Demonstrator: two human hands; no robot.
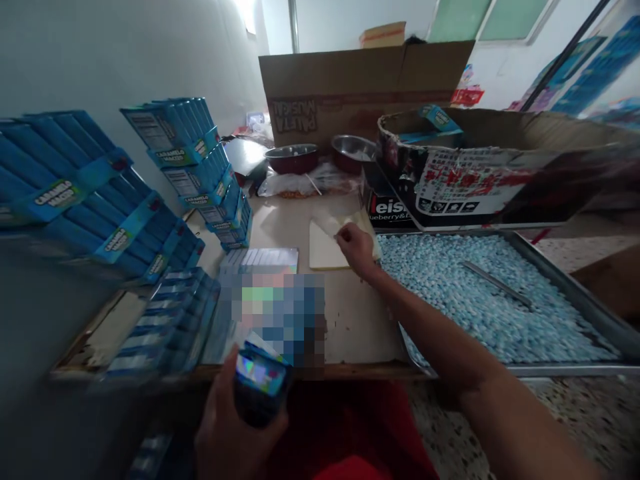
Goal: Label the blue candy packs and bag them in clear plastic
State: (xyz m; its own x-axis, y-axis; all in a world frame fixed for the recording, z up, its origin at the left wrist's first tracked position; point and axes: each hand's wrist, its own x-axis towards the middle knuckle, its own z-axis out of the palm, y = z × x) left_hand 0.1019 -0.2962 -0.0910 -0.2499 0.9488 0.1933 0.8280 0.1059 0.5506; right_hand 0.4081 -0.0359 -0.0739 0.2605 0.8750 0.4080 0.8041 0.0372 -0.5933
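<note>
Left hand at bottom centre, wrapped around a small blue box. Right hand mid-frame, fingers pinching the top sheet of a pale paper stack on the board. Tray of blue pellets at right, just beside. Blue carton stacks upper left.

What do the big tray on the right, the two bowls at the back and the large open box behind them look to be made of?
The tray looks like dull grey metal, with a thin raised rim; it holds pale blue pellets. The two bowls seem to be metal too: shiny, reflective insides, dark red outsides. The large box is plain brown cardboard, matte, with folded flaps and printed lettering.
</note>
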